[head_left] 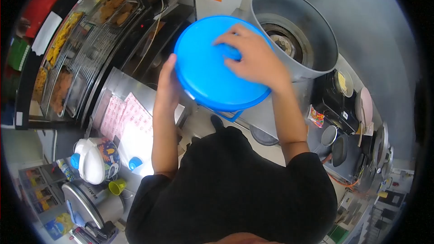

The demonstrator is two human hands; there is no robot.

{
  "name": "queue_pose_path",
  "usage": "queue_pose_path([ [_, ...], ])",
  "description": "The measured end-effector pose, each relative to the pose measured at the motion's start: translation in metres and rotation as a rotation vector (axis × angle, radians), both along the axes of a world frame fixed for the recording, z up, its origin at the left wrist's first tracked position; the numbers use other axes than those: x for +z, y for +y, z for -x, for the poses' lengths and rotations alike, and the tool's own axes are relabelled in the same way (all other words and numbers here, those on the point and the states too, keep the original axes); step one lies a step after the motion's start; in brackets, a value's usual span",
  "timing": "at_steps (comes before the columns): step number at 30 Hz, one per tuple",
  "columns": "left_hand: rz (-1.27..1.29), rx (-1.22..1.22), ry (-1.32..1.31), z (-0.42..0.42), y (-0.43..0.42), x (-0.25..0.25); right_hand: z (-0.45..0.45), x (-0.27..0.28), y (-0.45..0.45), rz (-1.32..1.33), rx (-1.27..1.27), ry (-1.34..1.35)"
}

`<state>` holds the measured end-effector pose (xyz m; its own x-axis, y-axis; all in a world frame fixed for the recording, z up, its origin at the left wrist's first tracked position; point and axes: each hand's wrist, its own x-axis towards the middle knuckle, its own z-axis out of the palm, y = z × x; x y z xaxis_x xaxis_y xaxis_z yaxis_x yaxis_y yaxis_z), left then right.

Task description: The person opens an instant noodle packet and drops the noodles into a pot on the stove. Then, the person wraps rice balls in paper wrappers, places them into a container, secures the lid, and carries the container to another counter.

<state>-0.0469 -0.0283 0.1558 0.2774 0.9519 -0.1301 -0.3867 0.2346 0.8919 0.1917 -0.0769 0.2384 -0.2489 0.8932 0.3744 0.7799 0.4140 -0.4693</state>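
Observation:
A round blue lid (203, 70) covers a blue container in front of my chest, tilted slightly. Below its near edge, a blue handle (233, 116) sticks out. My left hand (167, 83) grips the container's left side, thumb up by the rim, its other fingers mostly hidden. On top of the lid, my right hand (253, 56) has thumb and fingers curled around a small raised blue knob (233, 53); that hand is slightly blurred. Just beyond the lid to the right stands a large, deep grey metal pot (323, 40).
A heated display case (86, 54) with trays of fried food is at left. Below it are pink-printed paper sheets (120, 117), a white jug (90, 160) and a green cup (117, 186). At right, a counter holds a small strainer (329, 135), pans and a red packet (315, 116).

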Motion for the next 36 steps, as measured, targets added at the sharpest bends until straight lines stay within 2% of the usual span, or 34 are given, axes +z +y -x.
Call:
queue_pose_path([
  [2,0.078,-0.094,0.057,0.009,-0.003,0.006,0.012,0.000,-0.007,-0.076,0.007,0.034],
  [3,0.170,-0.123,-0.129,0.019,0.005,-0.003,0.024,0.008,-0.018,-0.146,0.008,0.090],
  [5,0.174,-0.046,-0.187,0.035,0.001,-0.010,0.021,0.025,-0.040,-0.309,-0.067,0.129],
  [7,0.159,0.050,-0.265,0.066,-0.004,-0.023,-0.016,0.010,-0.078,-0.399,-0.316,0.448],
  [8,0.142,0.103,-0.321,0.086,-0.004,-0.038,-0.034,-0.031,-0.099,-0.385,-0.479,0.783],
  [9,0.126,0.161,-0.380,0.108,-0.005,-0.055,-0.050,-0.077,-0.113,-0.421,-0.746,0.976],
  [10,0.133,0.205,-0.454,0.132,-0.005,-0.078,-0.063,-0.130,-0.128,-0.305,-0.945,0.938],
  [11,0.140,0.248,-0.527,0.158,-0.007,-0.103,-0.074,-0.194,-0.145,-0.001,-1.035,0.868],
  [12,0.148,0.282,-0.596,0.174,-0.013,-0.116,-0.061,-0.239,-0.159,0.329,-1.028,1.170],
  [14,0.215,0.406,-0.619,0.181,-0.032,-0.113,-0.024,-0.273,-0.166,0.742,-0.919,1.491],
  [15,0.250,0.471,-0.633,0.186,-0.044,-0.113,-0.014,-0.265,-0.157,0.732,-0.907,1.593],
  [17,0.065,0.069,-0.863,0.221,-0.057,-0.177,0.006,-0.237,-0.138,0.721,-0.878,1.811],
  [18,-0.030,-0.143,-0.959,0.239,-0.061,-0.198,0.003,-0.241,-0.132,0.678,-0.903,1.808],
  [20,0.041,-0.104,-1.155,0.233,-0.082,-0.184,-0.012,-0.250,-0.129,0.578,-0.954,1.798],
  [24,-0.082,-0.191,-1.243,0.253,-0.102,-0.191,0.001,-0.176,-0.126,0.379,-0.880,1.637],
  [27,-0.137,-0.153,-1.244,0.267,-0.124,-0.189,0.019,-0.120,-0.103,0.260,-0.783,1.643],
  [30,-0.189,-0.163,-1.218,0.286,-0.141,-0.194,0.009,-0.105,-0.064,0.344,-0.387,2.046],
  [31,-0.196,-0.149,-1.212,0.290,-0.147,-0.192,0.022,-0.082,-0.049,0.314,-0.380,2.116],
  [33,-0.155,0.033,-1.149,0.297,-0.171,-0.202,0.005,-0.096,-0.023,0.457,-0.163,2.040],
  [35,-0.134,0.235,-1.026,0.310,-0.194,-0.219,0.008,-0.084,-0.003,0.516,-0.480,1.877],
  [36,-0.143,0.297,-0.994,0.311,-0.198,-0.223,0.021,-0.065,0.000,0.566,-0.677,1.696],
])
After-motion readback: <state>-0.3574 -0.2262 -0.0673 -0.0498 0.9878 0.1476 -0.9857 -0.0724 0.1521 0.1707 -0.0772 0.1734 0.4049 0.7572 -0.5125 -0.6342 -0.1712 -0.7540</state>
